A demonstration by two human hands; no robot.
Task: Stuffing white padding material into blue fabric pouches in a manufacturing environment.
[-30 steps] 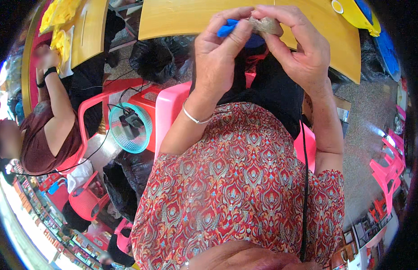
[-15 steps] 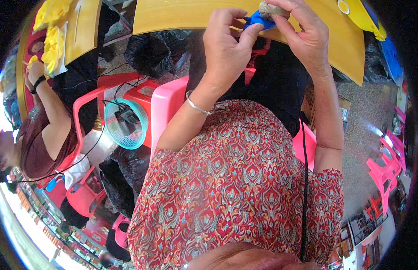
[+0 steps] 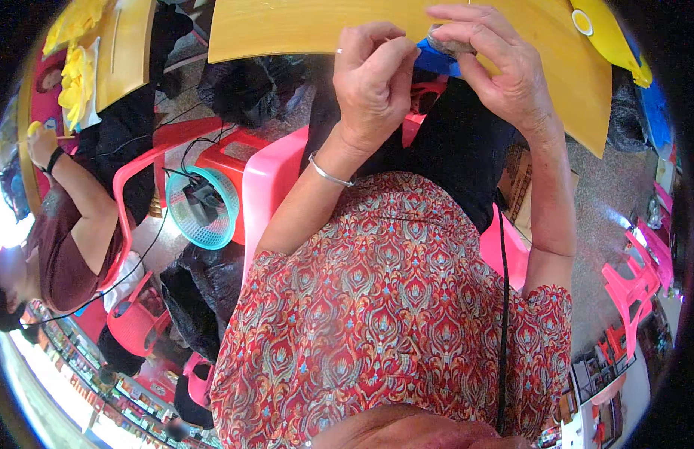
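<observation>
A small blue piece [image 3: 438,61], soft-looking like cloth or thin plastic, is held over the near edge of the yellow table. Against it sits a greyish-brown lump [image 3: 453,46], pinched between thumb and fingers of my right hand [image 3: 505,69]; its kind is unclear. My left hand [image 3: 375,84] is beside the blue piece, thumb and forefinger pressed together at its left edge and the other fingers curled in. Whatever lies between those fingertips is hidden or too small to make out.
The yellow table [image 3: 287,30] spans the top. A yellow item with a white ring [image 3: 609,34] lies at its right. Leftward are a turquoise basket [image 3: 201,206] holding a black adapter, a pink chair [image 3: 276,176], and a co-worker's arm [image 3: 89,194] near yellow pieces [image 3: 78,82].
My left fingers have curled closed, and the left thumb no longer lies across the blue piece. The right fingers now cover more of the lump. At left, the co-worker's hand sits lower.
</observation>
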